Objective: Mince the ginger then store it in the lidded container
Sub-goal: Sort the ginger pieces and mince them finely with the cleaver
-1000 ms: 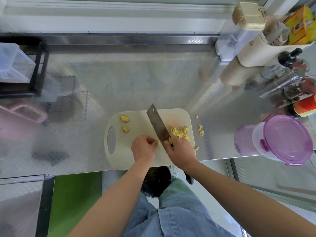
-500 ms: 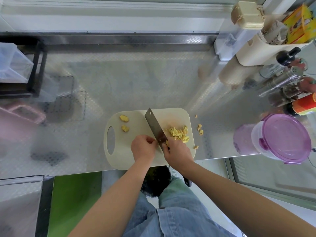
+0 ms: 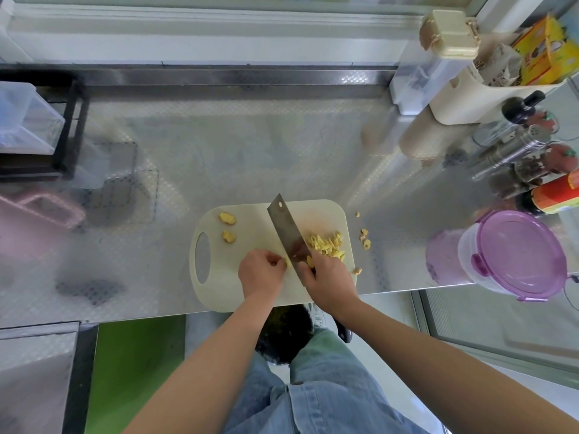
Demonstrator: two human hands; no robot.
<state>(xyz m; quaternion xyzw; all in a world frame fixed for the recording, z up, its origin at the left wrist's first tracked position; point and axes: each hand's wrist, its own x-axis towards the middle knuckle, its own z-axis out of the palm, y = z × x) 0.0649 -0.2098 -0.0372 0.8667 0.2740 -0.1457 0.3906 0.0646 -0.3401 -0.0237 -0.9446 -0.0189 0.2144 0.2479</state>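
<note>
Head view, containers first. At far right, by the front edge of the worktop (image 3: pixel 219 151): lidded container (image 3: pixel 513 255), translucent, purple lid on, contents not readable through the cloudy wall. At upper right: cream caddy (image 3: pixel 463 98) stuffed with paper packets and a yellow box (image 3: pixel 545 48). Just below it, a cluster of bottles (image 3: pixel 513 148) and jars. At far left: clear plastic box (image 3: pixel 25 120) in a black rack, contents unclear.

Near the front edge, a cream cutting board (image 3: pixel 250 220), handle hole to the left. On its right half, chopped ginger (image 3: pixel 326 245) in a loose pile beside the blade of the cleaver (image 3: pixel 285 227). On its left half, two ginger chunks (image 3: pixel 227 219), well apart from the pile. On the metal just right of the board, stray bits (image 3: pixel 365 241).

Right hand (image 3: pixel 329 280) clenched round the cleaver handle, blade slanting away across the board. Left hand (image 3: pixel 261 274) curled, fingertips pinching a small ginger piece (image 3: pixel 283 262) right next to the blade.

Embossed steel surface with a raised back edge and a pale sill behind. Below, jeans and a strip of green floor (image 3: pixel 134 371).
</note>
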